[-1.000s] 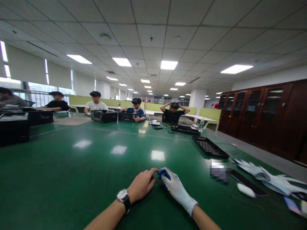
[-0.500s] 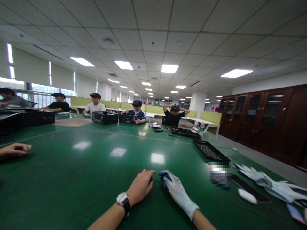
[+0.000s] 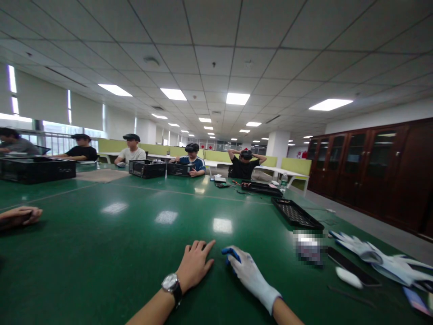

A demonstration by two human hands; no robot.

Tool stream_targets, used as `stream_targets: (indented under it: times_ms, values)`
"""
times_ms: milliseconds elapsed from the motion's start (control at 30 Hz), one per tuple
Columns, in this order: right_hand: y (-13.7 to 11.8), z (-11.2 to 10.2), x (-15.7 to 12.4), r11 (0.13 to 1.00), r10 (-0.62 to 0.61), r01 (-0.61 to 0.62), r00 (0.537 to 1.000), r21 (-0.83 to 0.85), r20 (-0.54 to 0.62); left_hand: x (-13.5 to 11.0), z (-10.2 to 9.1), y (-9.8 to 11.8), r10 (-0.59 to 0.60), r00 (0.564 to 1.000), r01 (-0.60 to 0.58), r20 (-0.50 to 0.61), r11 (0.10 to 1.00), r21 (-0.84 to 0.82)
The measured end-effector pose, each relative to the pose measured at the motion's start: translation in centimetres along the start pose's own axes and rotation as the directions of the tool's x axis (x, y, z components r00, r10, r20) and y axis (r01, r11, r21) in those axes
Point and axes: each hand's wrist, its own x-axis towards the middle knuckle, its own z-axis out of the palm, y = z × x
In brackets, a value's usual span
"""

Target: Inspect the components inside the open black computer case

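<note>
My left hand [image 3: 195, 265] is bare, with a wristwatch [image 3: 172, 285] on the wrist. It lies palm down on the green table [image 3: 111, 253] with its fingers stretched out and holds nothing. Just to its right, a small gap away, rests my right hand [image 3: 246, 272] in a white glove with blue fingertips. Its fingers lie loosely bent on the table top, and nothing shows in them.
A black tray [image 3: 295, 213], a pixelated item [image 3: 307, 248], a dark phone [image 3: 352, 267], a small white object [image 3: 348, 277] and loose white gloves [image 3: 380, 259] lie to my right. Another person's hand [image 3: 18, 215] rests at the left edge. Black crates [image 3: 37, 169] and several seated people are across the table.
My left hand has let go of the gloved fingertips, drawn back to the left and flattened with its fingers spread. The other person's hand came into view at the left.
</note>
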Motion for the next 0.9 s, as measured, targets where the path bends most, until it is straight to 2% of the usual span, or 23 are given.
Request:
stream_targets:
  times_ms: [167, 433, 667, 767, 900]
  values:
    - [0.3, 0.4, 0.0, 1.0, 0.023, -0.023, 1.0, 0.001, -0.014, 0.0, 0.0, -0.1, 0.008, 1.0, -0.008, 0.012, 1.0, 0.009]
    - [0.0, -0.2, 0.0, 0.998, 0.012, -0.014, 1.0, 0.056, 0.028, -0.1, -0.1, 0.0, 0.002, 1.0, -0.002, 0.005, 1.0, 0.002]
    - [-1.9, -1.3, 0.6, 0.95, 0.157, -0.163, 0.987, 0.267, 0.043, 0.0, -0.1, -0.2, 0.022, 1.0, -0.022, 0.017, 1.0, -0.002]
    - [-2.2, -2.7, 0.8, 0.901, 0.196, -0.221, 0.975, 0.374, 0.106, 0.1, -0.3, -0.4, 0.033, 0.999, -0.033, 0.02, 0.999, -0.008]
    - [-1.4, -4.2, 0.9, 0.845, 0.24, -0.307, 0.95, 0.439, 0.202, 0.1, -0.6, -0.6, 0.049, 0.998, -0.049, 0.025, 0.999, -0.017]
